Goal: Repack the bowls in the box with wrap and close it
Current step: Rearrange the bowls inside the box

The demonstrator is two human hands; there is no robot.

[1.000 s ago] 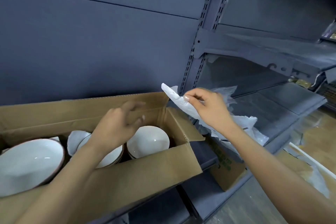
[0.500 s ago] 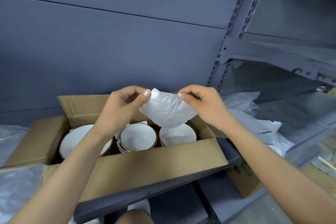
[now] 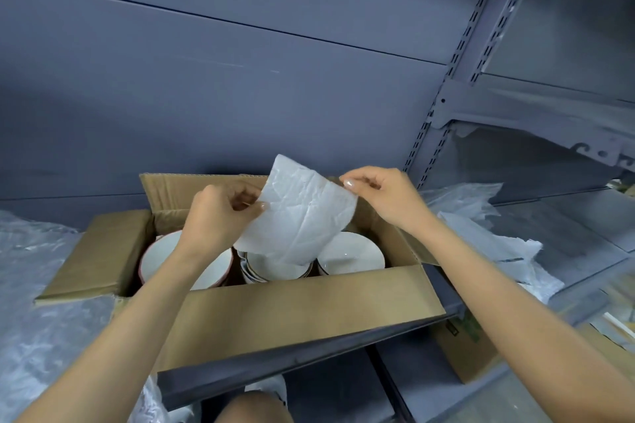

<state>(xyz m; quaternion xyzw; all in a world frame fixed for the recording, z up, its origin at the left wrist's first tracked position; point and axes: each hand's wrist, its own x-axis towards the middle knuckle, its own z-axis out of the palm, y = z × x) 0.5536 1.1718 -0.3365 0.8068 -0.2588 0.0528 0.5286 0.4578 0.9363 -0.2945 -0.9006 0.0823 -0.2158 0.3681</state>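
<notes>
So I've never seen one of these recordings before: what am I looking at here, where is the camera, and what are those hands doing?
There is no machine here: a person wears a camera on the head, so you look forward and down along their own arms. The left hand and right hand each pinch an edge of a white sheet of wrap, holding it up over an open cardboard box. The box sits on a grey shelf and holds white bowls, some of them stacked. More crumpled wrap lies on the shelf to the right. The box flaps are open, so closing it is not yet done.
</notes>
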